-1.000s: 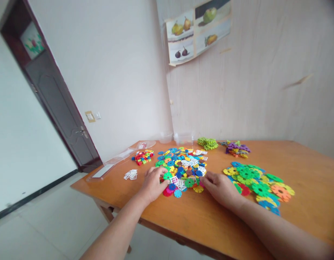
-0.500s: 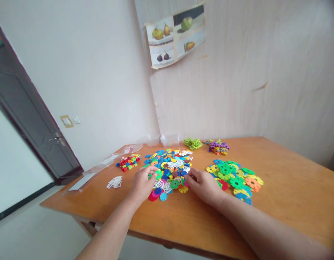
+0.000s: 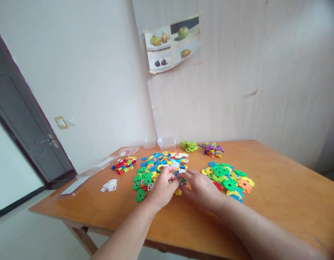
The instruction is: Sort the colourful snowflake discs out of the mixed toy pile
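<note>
A mixed pile of flower-shaped plastic discs (image 3: 148, 177) in several colours lies mid-table, with white lattice pieces (image 3: 150, 186) among them. My left hand (image 3: 164, 186) is at the pile's front right, its thumb and fingers drawn together; what they hold, if anything, is hidden. Close against it, my right hand (image 3: 201, 186) reaches in from the right, palm down, thumb and fingers apart around a few small dark and pink pieces. Both hands cover part of the pile. To the right lies a group of larger flower discs (image 3: 230, 183).
White lattice pieces (image 3: 109, 185) and small red and blue blocks (image 3: 124, 165) sit at left beside clear plastic packaging (image 3: 95, 168). Clear containers (image 3: 166, 143), green pieces (image 3: 188, 146) and purple pieces (image 3: 214, 148) stand at the back of the wooden table (image 3: 277, 202).
My hands have come together over the front of the pile; the left moved right. Green discs at the pile's left now show where my left hand was. The view has shifted slightly.
</note>
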Motion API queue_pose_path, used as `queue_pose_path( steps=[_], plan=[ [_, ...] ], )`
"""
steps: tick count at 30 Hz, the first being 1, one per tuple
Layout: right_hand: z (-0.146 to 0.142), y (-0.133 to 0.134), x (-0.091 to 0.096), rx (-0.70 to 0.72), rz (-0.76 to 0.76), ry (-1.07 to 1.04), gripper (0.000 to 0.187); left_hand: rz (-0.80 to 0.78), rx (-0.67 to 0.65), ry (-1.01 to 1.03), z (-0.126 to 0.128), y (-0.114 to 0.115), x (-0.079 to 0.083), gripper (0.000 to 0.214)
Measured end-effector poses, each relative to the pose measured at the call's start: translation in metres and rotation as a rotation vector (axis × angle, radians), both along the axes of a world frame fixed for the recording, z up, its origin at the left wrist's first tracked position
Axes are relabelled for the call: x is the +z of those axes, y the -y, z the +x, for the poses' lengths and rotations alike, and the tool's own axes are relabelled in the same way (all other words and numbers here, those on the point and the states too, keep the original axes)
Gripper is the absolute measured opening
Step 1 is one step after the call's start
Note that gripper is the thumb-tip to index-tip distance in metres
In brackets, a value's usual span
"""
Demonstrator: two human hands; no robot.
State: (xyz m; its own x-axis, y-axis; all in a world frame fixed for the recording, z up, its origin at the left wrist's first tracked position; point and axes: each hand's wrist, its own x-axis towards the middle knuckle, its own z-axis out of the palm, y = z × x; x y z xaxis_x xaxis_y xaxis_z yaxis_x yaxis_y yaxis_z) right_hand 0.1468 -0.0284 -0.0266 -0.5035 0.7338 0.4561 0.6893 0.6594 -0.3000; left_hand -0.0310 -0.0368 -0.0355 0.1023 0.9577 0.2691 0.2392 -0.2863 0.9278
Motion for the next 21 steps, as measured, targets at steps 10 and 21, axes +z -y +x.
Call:
queue_pose_path(
  steps=[10,21],
  plan=[
    [0.019,-0.012,0.014,-0.207,-0.093,-0.003,0.02,0.102,0.319,-0.221,-0.034,-0.004,-0.014,0.025],
    [0.003,-0.004,-0.008,-0.151,-0.165,0.28,0.038,0.263,0.714,-0.191,-0.115,-0.01,-0.024,0.027]
  ],
)
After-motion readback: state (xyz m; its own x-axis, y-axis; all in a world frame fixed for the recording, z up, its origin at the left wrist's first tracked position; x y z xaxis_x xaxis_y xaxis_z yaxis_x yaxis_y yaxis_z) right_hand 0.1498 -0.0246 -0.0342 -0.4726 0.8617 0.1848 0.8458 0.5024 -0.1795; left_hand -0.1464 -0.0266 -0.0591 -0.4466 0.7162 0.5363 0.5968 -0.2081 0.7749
